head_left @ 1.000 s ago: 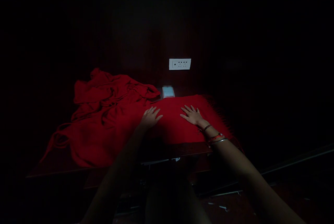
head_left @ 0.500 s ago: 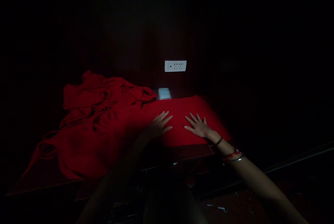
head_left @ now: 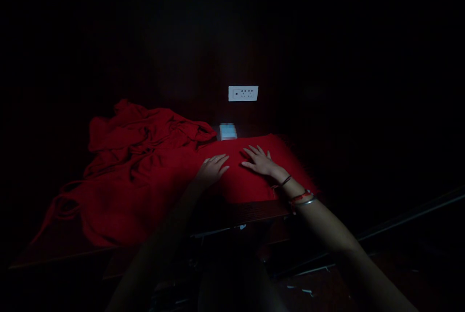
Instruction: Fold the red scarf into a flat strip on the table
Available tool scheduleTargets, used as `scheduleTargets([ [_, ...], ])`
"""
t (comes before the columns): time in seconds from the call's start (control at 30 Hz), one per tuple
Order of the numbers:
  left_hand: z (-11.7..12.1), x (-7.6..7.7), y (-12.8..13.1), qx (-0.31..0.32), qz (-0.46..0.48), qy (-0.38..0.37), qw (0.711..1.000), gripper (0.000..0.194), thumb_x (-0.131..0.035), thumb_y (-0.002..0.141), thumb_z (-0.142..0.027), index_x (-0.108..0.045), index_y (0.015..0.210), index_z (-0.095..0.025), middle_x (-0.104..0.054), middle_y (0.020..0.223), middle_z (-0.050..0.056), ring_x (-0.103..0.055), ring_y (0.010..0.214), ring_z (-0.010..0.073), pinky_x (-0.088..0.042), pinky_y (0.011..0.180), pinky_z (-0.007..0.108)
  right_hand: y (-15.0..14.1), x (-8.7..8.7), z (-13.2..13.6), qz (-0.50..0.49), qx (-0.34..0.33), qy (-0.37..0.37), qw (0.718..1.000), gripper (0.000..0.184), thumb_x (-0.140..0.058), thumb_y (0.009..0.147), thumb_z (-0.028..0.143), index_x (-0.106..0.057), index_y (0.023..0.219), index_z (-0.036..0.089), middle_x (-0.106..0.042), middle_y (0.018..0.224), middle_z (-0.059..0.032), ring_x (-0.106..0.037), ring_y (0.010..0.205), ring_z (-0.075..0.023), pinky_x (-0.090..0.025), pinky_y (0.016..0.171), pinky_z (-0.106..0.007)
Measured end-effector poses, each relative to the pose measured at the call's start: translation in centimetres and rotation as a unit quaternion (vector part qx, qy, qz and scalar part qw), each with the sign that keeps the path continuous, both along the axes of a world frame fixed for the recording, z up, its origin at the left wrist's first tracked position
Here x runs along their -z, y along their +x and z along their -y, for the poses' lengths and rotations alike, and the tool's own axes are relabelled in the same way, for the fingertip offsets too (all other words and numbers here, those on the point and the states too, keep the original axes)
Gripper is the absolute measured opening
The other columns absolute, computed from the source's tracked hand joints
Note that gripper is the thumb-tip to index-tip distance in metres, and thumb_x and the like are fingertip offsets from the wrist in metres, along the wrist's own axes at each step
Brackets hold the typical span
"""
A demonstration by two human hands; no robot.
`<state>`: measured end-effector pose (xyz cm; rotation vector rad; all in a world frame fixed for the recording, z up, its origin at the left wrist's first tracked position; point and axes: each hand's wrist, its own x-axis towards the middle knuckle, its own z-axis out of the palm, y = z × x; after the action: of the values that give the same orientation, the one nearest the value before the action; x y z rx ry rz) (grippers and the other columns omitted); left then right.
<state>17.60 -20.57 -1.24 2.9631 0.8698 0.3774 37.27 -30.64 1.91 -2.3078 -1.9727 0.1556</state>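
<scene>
A large red cloth (head_left: 238, 183) lies across a dark wooden tabletop, smooth on the right and bunched into folds on the left. Over its smooth part, my left hand (head_left: 210, 170) rests with the fingers stretched out, a ring on one of them. My right hand (head_left: 259, 161) is beside it, fingers spread, on or just above the same cloth. Neither hand grips anything. Loose threads show at the cloth's right edge, and a looped red tie (head_left: 67, 205) trails off the left side.
A white socket plate (head_left: 243, 93) is on the dark wall behind. Below it, at the cloth's far edge, lies a small pale, blurred-out item (head_left: 228, 131). The wooden table edge (head_left: 250, 212) runs along the front. White scraps (head_left: 307, 292) lie on the floor at lower right.
Both hands have slid to the left over the cloth, the right one also a little farther away. The left hand's fingers have come closer together. The red cloth looks nearly unchanged.
</scene>
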Motion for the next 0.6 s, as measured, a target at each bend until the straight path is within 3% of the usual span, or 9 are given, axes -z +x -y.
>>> scheduleTargets([
  [0.1,-0.8,0.4,-0.5,-0.038,-0.066,-0.021,0.997,0.061,-0.028,0.079,-0.058,-0.031,0.128,-0.021,-0.029,0.135,0.008,-0.025,0.123,0.0238,-0.023,0.097,0.041,-1.2,1.7,-0.8,-0.006,-0.011,-0.044,0.999,0.071,-0.017,0.073,0.069,-0.010,0.133,0.032,-0.007,0.141,-0.0007,-0.001,0.126,-0.0320,-0.008,0.094,-0.059],
  [0.2,-1.4,0.5,-0.9,-0.060,-0.099,-0.055,0.992,0.079,-0.027,0.070,-0.071,-0.026,0.130,-0.019,-0.023,0.137,0.011,-0.020,0.124,0.0279,-0.022,0.096,0.044,-0.2,3.1,-0.1,0.004,-0.003,-0.061,0.998,0.069,-0.013,0.074,0.068,-0.008,0.133,0.034,-0.006,0.141,0.0012,0.001,0.126,-0.0311,-0.004,0.096,-0.057],
  [0.4,-1.5,0.2,-0.9,-0.074,-0.111,-0.081,0.988,0.092,-0.032,0.061,-0.076,-0.020,0.132,-0.019,-0.015,0.139,0.013,-0.011,0.125,0.0330,-0.018,0.097,0.047,3.5,3.0,2.5,0.014,0.075,-0.090,0.993,0.075,-0.014,0.071,0.071,-0.006,0.134,0.031,-0.002,0.141,-0.0010,0.003,0.126,-0.0320,-0.005,0.096,-0.056],
  [0.47,-1.1,0.1,-0.7,-0.045,-0.087,-0.052,0.994,0.087,-0.035,0.064,-0.073,-0.021,0.132,-0.021,-0.011,0.140,0.011,-0.007,0.126,0.0325,-0.015,0.098,0.047,3.3,2.8,3.0,0.011,0.082,-0.084,0.993,0.076,-0.014,0.071,0.071,-0.004,0.134,0.030,0.000,0.141,-0.0020,0.003,0.126,-0.0325,-0.007,0.096,-0.057],
  [0.6,0.0,0.0,-0.2,0.071,-0.054,-0.011,0.996,0.069,-0.036,0.074,-0.062,-0.023,0.131,-0.026,-0.004,0.141,0.006,-0.002,0.127,0.0261,-0.010,0.100,0.044,1.7,3.0,3.7,0.011,0.042,-0.082,0.996,0.072,-0.012,0.072,0.070,-0.003,0.133,0.033,0.001,0.141,-0.0005,0.004,0.126,-0.0324,-0.004,0.094,-0.060],
])
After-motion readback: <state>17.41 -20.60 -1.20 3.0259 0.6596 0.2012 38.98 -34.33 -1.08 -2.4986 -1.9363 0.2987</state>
